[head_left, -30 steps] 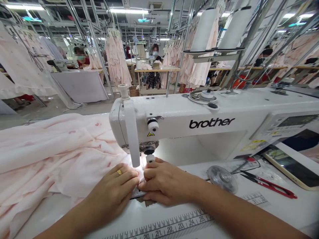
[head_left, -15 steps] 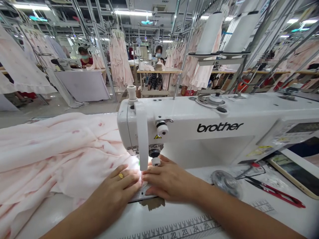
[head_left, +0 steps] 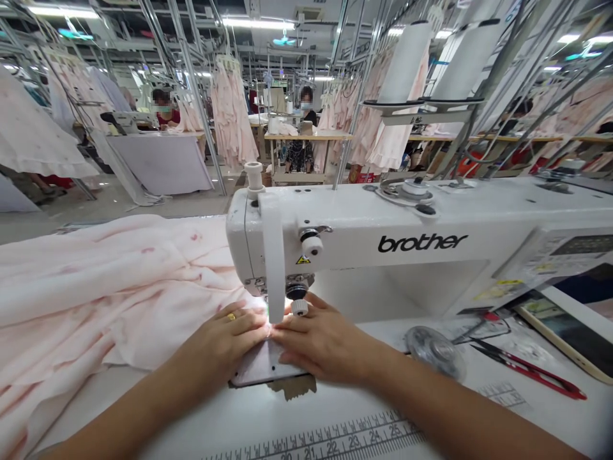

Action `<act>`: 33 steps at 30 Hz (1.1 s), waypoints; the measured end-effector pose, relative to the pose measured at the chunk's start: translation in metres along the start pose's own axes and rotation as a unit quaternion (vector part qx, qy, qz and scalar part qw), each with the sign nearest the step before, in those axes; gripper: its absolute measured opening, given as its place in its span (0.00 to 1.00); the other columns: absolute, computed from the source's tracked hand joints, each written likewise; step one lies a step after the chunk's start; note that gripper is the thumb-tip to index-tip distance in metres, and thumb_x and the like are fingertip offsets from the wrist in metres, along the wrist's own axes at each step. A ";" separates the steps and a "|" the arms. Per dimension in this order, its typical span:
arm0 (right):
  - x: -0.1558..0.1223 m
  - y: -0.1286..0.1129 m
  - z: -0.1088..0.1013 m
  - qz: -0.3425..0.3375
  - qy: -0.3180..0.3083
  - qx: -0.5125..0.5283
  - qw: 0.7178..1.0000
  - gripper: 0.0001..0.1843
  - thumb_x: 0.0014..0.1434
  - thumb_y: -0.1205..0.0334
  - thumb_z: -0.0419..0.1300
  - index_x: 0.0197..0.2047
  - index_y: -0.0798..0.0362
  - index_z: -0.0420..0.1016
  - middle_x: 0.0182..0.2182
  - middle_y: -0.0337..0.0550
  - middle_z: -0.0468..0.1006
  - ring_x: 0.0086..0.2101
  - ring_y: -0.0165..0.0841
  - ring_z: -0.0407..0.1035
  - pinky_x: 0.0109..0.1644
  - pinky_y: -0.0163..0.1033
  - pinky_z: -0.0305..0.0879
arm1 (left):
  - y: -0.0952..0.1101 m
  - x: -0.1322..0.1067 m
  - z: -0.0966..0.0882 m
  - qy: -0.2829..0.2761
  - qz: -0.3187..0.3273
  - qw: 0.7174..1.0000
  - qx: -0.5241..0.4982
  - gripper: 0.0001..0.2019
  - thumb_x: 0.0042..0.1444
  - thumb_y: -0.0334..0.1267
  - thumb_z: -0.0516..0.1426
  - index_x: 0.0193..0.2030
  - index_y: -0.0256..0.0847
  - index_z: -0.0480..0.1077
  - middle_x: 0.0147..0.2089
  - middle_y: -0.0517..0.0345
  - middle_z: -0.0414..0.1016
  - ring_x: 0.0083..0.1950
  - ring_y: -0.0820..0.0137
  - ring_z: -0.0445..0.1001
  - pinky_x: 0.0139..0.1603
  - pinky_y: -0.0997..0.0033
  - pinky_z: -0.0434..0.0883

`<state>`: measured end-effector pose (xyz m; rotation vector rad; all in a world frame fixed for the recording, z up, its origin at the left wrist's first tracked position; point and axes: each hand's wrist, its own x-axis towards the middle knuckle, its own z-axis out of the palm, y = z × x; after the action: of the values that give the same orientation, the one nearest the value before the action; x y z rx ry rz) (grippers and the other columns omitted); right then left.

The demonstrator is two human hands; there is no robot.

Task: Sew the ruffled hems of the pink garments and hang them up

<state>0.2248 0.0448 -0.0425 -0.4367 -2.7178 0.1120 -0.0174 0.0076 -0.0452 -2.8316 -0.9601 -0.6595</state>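
Pale pink fabric [head_left: 158, 313] with small darker spots lies in folds left of the white sewing machine [head_left: 345, 223] and runs in under its needle area. My left hand [head_left: 227, 338], with a gold ring, is closed on the fabric's edge at the lit presser foot; its thumb is hidden. Close against it from the right, my right hand [head_left: 318, 338] pinches the same edge, fingertips almost meeting the left ones. The needle and the cloth between the fingertips are hidden by the hands and the white guard [head_left: 274, 268].
Right of my hands lie a clear round bobbin case [head_left: 433, 351], red-handled thread snips [head_left: 531, 370] and a phone [head_left: 567, 335]. A printed ruler [head_left: 330, 441] runs along the front. Thread cones [head_left: 405, 64] stand above the machine. Co-workers [head_left: 306, 121] sit behind.
Both hands have shifted slightly away from me toward the presser foot, the left also a little leftward. More of the metal needle plate shows below them.
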 end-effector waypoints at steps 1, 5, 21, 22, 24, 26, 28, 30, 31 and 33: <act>0.000 0.000 0.000 0.002 -0.007 0.006 1.000 0.14 0.69 0.56 0.55 0.54 0.51 0.70 0.47 0.38 0.78 0.47 0.33 0.66 0.65 0.41 0.42 | 0.001 0.000 0.000 0.003 -0.004 1.000 -0.005 0.15 0.65 0.27 0.47 0.53 0.39 0.70 0.51 0.52 0.77 0.52 0.64 0.74 0.50 0.64 0.73; 0.001 -0.001 0.002 0.018 -0.010 0.035 0.999 0.12 0.69 0.56 0.55 0.52 0.51 0.71 0.48 0.36 0.78 0.48 0.31 0.67 0.65 0.40 0.42 | 0.003 0.002 -0.003 0.005 -0.014 1.000 -0.022 0.15 0.65 0.26 0.46 0.53 0.39 0.70 0.48 0.52 0.78 0.47 0.65 0.75 0.46 0.65 0.74; 0.000 -0.006 0.002 0.044 -0.024 -0.003 0.999 0.09 0.69 0.57 0.55 0.48 0.50 0.71 0.45 0.37 0.79 0.52 0.33 0.65 0.68 0.45 0.35 | 0.002 -0.003 -0.002 -0.031 0.021 0.997 0.066 0.17 0.68 0.31 0.44 0.53 0.36 0.71 0.49 0.49 0.78 0.49 0.64 0.76 0.52 0.62 0.74; 0.000 -0.007 0.002 0.049 -0.026 -0.005 0.998 0.09 0.69 0.57 0.55 0.47 0.50 0.71 0.45 0.38 0.79 0.52 0.34 0.65 0.68 0.45 0.34 | 0.000 -0.004 -0.001 -0.032 0.022 0.997 0.069 0.17 0.68 0.30 0.44 0.54 0.36 0.71 0.50 0.48 0.78 0.50 0.64 0.76 0.53 0.61 0.74; 0.001 -0.008 0.002 0.065 -0.031 -0.008 0.997 0.09 0.68 0.55 0.55 0.46 0.50 0.71 0.43 0.38 0.79 0.53 0.35 0.65 0.69 0.46 0.33 | -0.006 -0.005 0.003 -0.039 0.019 0.997 0.072 0.17 0.67 0.29 0.45 0.55 0.36 0.70 0.53 0.48 0.77 0.54 0.63 0.75 0.57 0.58 0.72; 0.002 -0.008 0.001 0.088 -0.040 -0.016 0.995 0.11 0.68 0.53 0.55 0.44 0.51 0.72 0.40 0.38 0.80 0.54 0.37 0.64 0.69 0.47 0.33 | -0.013 -0.007 0.008 -0.050 0.006 0.997 0.065 0.17 0.67 0.29 0.46 0.56 0.37 0.70 0.56 0.49 0.75 0.57 0.62 0.73 0.60 0.55 0.69; 0.004 -0.009 0.000 0.112 -0.049 -0.028 0.992 0.13 0.67 0.50 0.56 0.44 0.51 0.72 0.40 0.40 0.79 0.55 0.39 0.63 0.69 0.49 0.35 | -0.019 -0.007 0.011 -0.062 -0.014 0.997 0.052 0.17 0.66 0.28 0.47 0.56 0.39 0.69 0.56 0.51 0.75 0.58 0.62 0.72 0.61 0.54 0.68; 0.004 -0.009 0.000 0.127 -0.053 -0.036 0.990 0.15 0.66 0.48 0.56 0.45 0.51 0.72 0.42 0.42 0.79 0.56 0.41 0.62 0.68 0.51 0.36 | -0.022 -0.005 0.012 -0.065 -0.033 0.997 0.039 0.16 0.66 0.28 0.48 0.56 0.39 0.69 0.55 0.52 0.75 0.57 0.63 0.72 0.60 0.57 0.68; 0.005 -0.009 0.000 0.132 -0.055 -0.038 0.989 0.16 0.66 0.47 0.55 0.45 0.51 0.72 0.42 0.43 0.79 0.57 0.42 0.61 0.68 0.52 0.36 | -0.022 -0.004 0.012 -0.059 -0.038 0.997 0.034 0.16 0.65 0.28 0.48 0.56 0.39 0.69 0.55 0.52 0.76 0.56 0.63 0.73 0.59 0.58 0.69; 0.005 -0.009 0.000 0.138 -0.058 -0.039 0.988 0.16 0.66 0.47 0.55 0.43 0.51 0.72 0.42 0.44 0.78 0.58 0.42 0.59 0.69 0.53 0.34 | -0.022 -0.003 0.012 -0.036 -0.042 0.998 0.026 0.16 0.65 0.29 0.49 0.55 0.40 0.70 0.53 0.51 0.76 0.54 0.62 0.73 0.55 0.59 0.71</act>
<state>0.2181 0.0375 -0.0396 -0.8543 -2.7661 0.1072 -0.0279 0.0263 -0.0588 -2.8010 -1.0976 -0.5349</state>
